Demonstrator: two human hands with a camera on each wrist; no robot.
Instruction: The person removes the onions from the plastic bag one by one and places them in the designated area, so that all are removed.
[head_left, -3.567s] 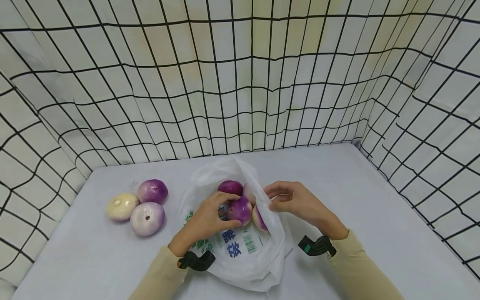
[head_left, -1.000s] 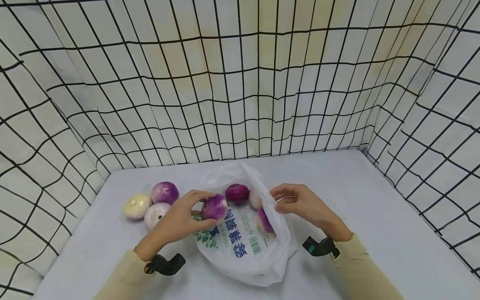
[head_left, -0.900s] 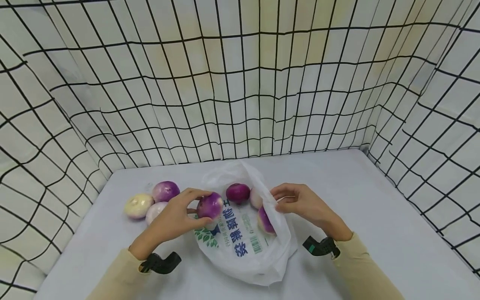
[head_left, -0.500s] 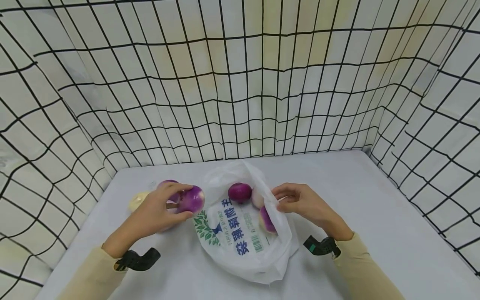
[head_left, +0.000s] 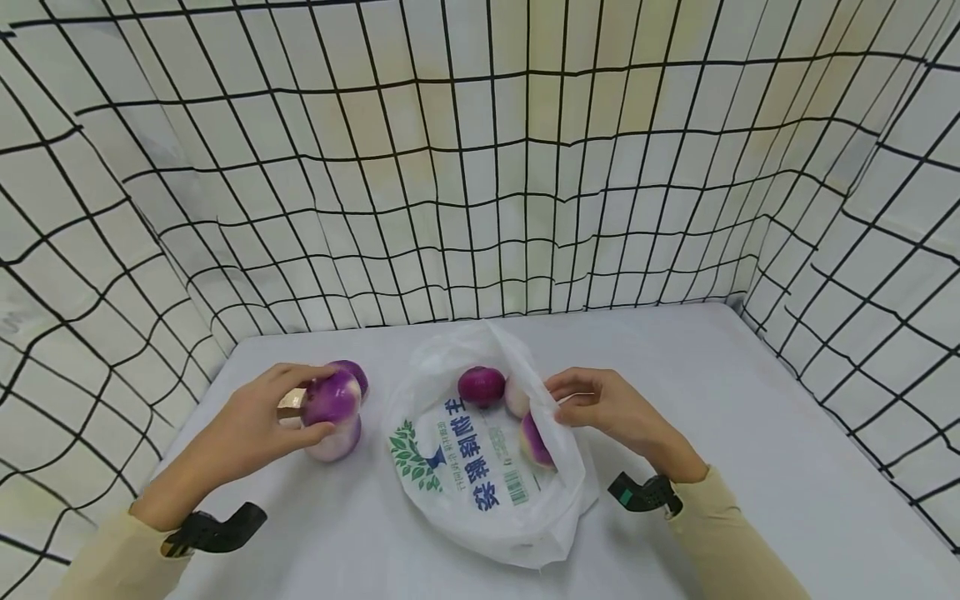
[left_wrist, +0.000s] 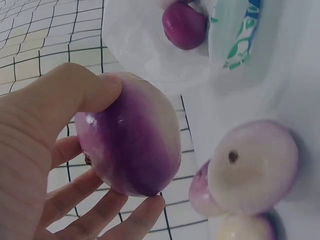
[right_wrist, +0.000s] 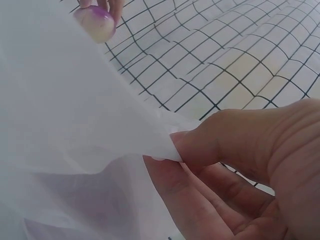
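Note:
My left hand [head_left: 251,421] holds a purple-and-white onion [head_left: 330,398] between thumb and fingers, raised over the loose onions at the left; in the left wrist view the held onion [left_wrist: 132,140] hangs apart from them. A pale onion [head_left: 337,442] and a purple one [head_left: 356,375] show beside it, while a yellowish onion [left_wrist: 245,229] is mostly hidden by the hand in the head view. With thumb and fingertips my right hand [head_left: 611,412] pinches the edge of a white plastic bag [head_left: 487,533]. Inside the bag lie a dark purple onion [head_left: 482,386], a pale one [head_left: 514,398] and a purple-and-white one [head_left: 536,440].
The white table [head_left: 675,358] is enclosed at the back and sides by a black net [head_left: 480,175] before white cloth. Printed blue characters and green leaves mark the bag. Dark devices sit on both wrists.
The left hand has taken the purple-and-white onion out of the bag and carried it left, over the loose onions. The right hand keeps its pinch on the bag's edge.

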